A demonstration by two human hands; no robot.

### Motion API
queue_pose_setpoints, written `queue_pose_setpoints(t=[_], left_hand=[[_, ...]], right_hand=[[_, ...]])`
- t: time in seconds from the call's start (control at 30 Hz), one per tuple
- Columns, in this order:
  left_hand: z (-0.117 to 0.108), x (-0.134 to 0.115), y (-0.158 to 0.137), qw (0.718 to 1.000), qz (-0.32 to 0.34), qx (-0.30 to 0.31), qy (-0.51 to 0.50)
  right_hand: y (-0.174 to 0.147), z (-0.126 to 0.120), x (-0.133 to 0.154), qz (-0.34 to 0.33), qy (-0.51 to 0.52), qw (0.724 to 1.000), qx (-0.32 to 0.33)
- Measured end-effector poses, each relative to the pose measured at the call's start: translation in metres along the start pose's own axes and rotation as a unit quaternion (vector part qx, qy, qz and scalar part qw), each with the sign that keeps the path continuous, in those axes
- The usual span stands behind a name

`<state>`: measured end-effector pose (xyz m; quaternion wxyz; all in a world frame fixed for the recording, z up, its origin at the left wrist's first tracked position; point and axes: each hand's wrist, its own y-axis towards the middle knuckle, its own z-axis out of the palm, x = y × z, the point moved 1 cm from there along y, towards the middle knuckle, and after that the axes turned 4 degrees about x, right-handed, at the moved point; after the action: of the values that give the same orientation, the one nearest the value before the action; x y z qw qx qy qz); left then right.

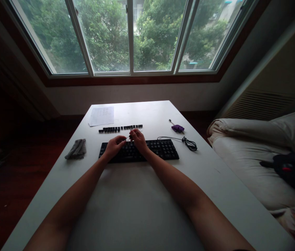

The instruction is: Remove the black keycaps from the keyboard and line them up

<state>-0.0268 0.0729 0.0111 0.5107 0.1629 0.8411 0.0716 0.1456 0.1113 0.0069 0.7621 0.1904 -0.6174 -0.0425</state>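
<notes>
A black keyboard [160, 149] lies across the white table, with both hands over its far edge. My left hand [115, 145] is closed in a pinch at one end of a thin wire tool [128, 138], which looks like a wire keycap puller. My right hand [138, 140] is also closed around the tool, and fine wire sticks out past its fingers. A small dark piece, perhaps a keycap, shows between the hands, too small to be sure. Just beyond them, loose black keycaps [110, 129] stand in a row.
A grey cloth [76, 149] lies left of the keyboard, and a printed paper sheet [101, 116] at the far left. To the right are a coiled black cable [189, 144] and a purple item [178, 128] beside a thin stick. A pale sofa [238, 150] flanks the table [137, 205].
</notes>
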Motion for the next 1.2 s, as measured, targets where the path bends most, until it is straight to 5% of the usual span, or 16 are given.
queue_pose_setpoints(t=[0.3, 1.2], left_hand=[[-0.003, 0.006, 0.001, 0.987, -0.049, -0.043, -0.148], [-0.007, -0.005, -0.002, 0.985, -0.025, 0.032, -0.167]], right_hand=[[-0.003, -0.001, -0.004, 0.015, -0.046, 0.997, 0.061], [0.0, -0.008, -0.009, 0.042, -0.05, 0.996, 0.053]])
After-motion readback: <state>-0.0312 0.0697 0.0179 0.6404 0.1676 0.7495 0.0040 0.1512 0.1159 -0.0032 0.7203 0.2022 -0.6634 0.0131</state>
